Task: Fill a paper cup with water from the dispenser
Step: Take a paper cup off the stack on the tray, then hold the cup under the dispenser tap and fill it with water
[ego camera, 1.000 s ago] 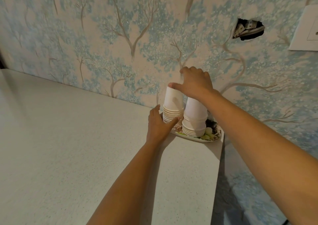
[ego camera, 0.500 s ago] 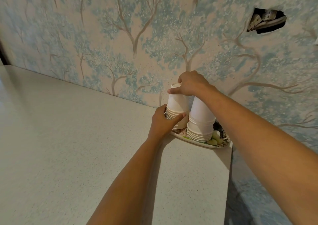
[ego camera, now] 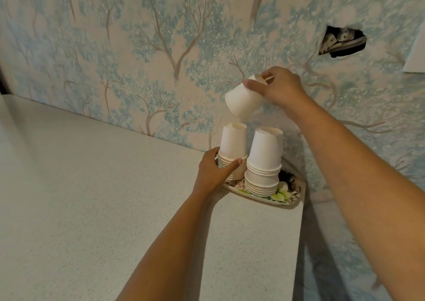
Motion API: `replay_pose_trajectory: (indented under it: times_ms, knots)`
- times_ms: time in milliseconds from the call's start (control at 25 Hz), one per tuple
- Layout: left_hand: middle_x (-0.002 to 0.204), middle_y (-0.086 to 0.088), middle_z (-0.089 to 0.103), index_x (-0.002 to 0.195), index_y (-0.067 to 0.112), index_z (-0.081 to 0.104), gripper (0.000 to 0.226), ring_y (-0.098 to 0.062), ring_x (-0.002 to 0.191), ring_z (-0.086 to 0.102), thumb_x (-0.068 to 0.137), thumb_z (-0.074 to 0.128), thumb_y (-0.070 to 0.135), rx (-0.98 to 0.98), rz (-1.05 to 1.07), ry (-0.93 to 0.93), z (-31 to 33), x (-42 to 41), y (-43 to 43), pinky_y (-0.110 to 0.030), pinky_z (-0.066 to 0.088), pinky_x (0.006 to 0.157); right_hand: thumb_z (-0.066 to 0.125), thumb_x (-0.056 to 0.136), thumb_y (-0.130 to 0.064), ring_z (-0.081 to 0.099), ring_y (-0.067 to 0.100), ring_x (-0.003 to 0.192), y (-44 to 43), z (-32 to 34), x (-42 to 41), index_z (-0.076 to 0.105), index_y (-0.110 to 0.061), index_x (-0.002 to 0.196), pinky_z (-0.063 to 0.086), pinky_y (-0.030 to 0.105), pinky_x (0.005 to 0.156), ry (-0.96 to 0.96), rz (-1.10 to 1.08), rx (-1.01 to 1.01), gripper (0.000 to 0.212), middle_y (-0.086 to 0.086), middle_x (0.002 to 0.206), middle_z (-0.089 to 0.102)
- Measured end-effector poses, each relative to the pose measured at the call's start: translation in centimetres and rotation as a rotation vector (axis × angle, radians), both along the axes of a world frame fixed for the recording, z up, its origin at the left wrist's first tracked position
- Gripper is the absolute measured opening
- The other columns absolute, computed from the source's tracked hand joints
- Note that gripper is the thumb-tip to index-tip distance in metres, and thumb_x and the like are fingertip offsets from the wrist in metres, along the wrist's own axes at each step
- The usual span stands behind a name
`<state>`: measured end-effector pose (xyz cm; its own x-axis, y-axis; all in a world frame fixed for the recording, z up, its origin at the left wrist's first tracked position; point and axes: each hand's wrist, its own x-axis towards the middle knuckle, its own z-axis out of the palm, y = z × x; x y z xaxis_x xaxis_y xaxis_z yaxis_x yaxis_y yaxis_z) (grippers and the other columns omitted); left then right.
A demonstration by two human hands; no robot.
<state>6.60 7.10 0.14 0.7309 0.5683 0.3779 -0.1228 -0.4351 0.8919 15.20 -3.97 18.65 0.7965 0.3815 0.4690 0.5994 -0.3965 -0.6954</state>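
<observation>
Soft, even, warm-toned light fills the scene, moderately bright and without glare. The counter (ego camera: 92, 197) carries faint shadows beside the forearms, and a darker shadow falls right of its edge. Wide-angle distortion bends the frame's edges, and fine detail looks slightly soft.

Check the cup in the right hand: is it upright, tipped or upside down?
Tipped. The paper cup, held in the right hand, is clear of the left stack, its wide mouth angled down-left and its base up by the fingers.
</observation>
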Motion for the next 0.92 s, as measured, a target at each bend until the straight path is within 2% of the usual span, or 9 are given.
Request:
replay_pose_trajectory:
  times_ms: [80, 200, 280, 360, 480, 600, 680, 800, 920]
  knots:
    - [0.121, 0.005, 0.054, 0.128, 0.022, 0.049, 0.058, -0.005, 0.101, 0.05, 0.077, 0.071, 0.039, 0.019, -0.002, 0.002, -0.1, -0.1, 0.0, -0.006, 0.039, 0.071, 0.068, 0.077, -0.043, 0.058, 0.023, 0.101, -1.5, -0.5, 0.4, 0.055, -0.01, 0.113, 0.054, 0.035, 0.083, 0.205, 0.066, 0.219, 0.051, 0.012, 0.125, 0.057]
    - [0.129, -0.001, 0.053, 0.132, 0.022, 0.044, 0.065, -0.007, 0.108, 0.047, 0.077, 0.07, 0.043, 0.088, 0.002, 0.008, 0.0, -0.2, -0.2, -0.022, 0.042, 0.087, 0.065, 0.083, -0.032, 0.057, 0.018, 0.087, -3.5, -1.5, -0.1, 0.052, -0.008, 0.108, 0.054, 0.027, 0.069, 0.503, 0.235, 0.504, 0.038, 0.011, 0.111, 0.057]
    - [0.136, -0.005, 0.05, 0.135, 0.02, 0.04, 0.071, -0.01, 0.113, 0.046, 0.075, 0.067, 0.046, 0.101, 0.001, 0.014, 0.2, -0.4, -0.5, -0.026, 0.04, 0.09, 0.063, 0.085, -0.027, 0.056, 0.016, 0.084, -4.7, -2.1, -1.0, 0.049, -0.004, 0.114, 0.055, 0.026, 0.07, 0.638, 0.326, 0.648, 0.039, 0.01, 0.106, 0.056]
    - [0.144, -0.008, 0.043, 0.139, 0.017, 0.035, 0.073, -0.018, 0.125, 0.045, 0.079, 0.065, 0.046, 0.08, 0.016, 0.021, 0.5, -0.9, -1.1, -0.025, 0.037, 0.093, 0.063, 0.085, -0.023, 0.057, 0.021, 0.092, -5.5, -3.0, -1.7, 0.044, 0.0, 0.123, 0.055, 0.03, 0.075, 0.73, 0.38, 0.759, 0.048, 0.016, 0.117, 0.053]
    - [0.151, -0.008, 0.033, 0.143, 0.014, 0.029, 0.068, -0.026, 0.135, 0.038, 0.087, 0.059, 0.036, 0.002, 0.044, 0.026, 1.3, -2.3, -2.5, -0.028, 0.037, 0.099, 0.063, 0.085, -0.019, 0.054, 0.026, 0.105, -6.3, -4.3, -3.0, 0.036, -0.001, 0.133, 0.055, 0.031, 0.078, 0.767, 0.406, 0.835, 0.058, 0.021, 0.13, 0.048]
    - [0.15, -0.007, 0.033, 0.142, 0.014, 0.032, 0.059, -0.023, 0.134, 0.037, 0.09, 0.055, 0.032, -0.013, 0.127, -0.033, 2.6, -4.0, -4.2, -0.021, 0.034, 0.095, 0.062, 0.085, -0.014, 0.053, 0.023, 0.103, -6.7, -5.3, -4.7, 0.03, -0.006, 0.134, 0.05, 0.033, 0.088, 0.752, 0.399, 0.861, 0.059, 0.015, 0.119, 0.05]
    - [0.146, -0.006, 0.041, 0.137, 0.016, 0.039, 0.051, -0.021, 0.13, 0.042, 0.091, 0.052, 0.034, 0.038, 0.148, -0.105, 3.8, -4.7, -5.4, -0.022, 0.034, 0.095, 0.061, 0.085, -0.012, 0.054, 0.019, 0.101, -7.0, -6.1, -6.1, 0.029, -0.009, 0.133, 0.047, 0.032, 0.092, 0.731, 0.419, 0.838, 0.057, 0.007, 0.107, 0.053]
    - [0.136, -0.003, 0.052, 0.131, 0.018, 0.048, 0.043, -0.017, 0.119, 0.051, 0.094, 0.046, 0.039, -0.012, 0.047, -0.163, 6.0, -5.5, -7.6, -0.025, 0.041, 0.094, 0.063, 0.084, -0.011, 0.056, 0.013, 0.093, -7.5, -7.4, -7.9, 0.03, -0.013, 0.126, 0.049, 0.027, 0.088, 0.701, 0.451, 0.789, 0.054, 0.009, 0.111, 0.053]
    - [0.111, 0.008, 0.06, 0.116, 0.028, 0.051, 0.027, -0.007, 0.1, 0.058, 0.097, 0.038, 0.041, -0.179, -0.076, -0.225, 7.6, -6.6, -9.9, -0.019, 0.045, 0.081, 0.064, 0.084, -0.014, 0.057, 0.009, 0.09, -7.8, -8.9, -9.2, 0.03, -0.019, 0.117, 0.05, 0.018, 0.077, 0.582, 0.406, 0.639, 0.048, 0.013, 0.123, 0.054]
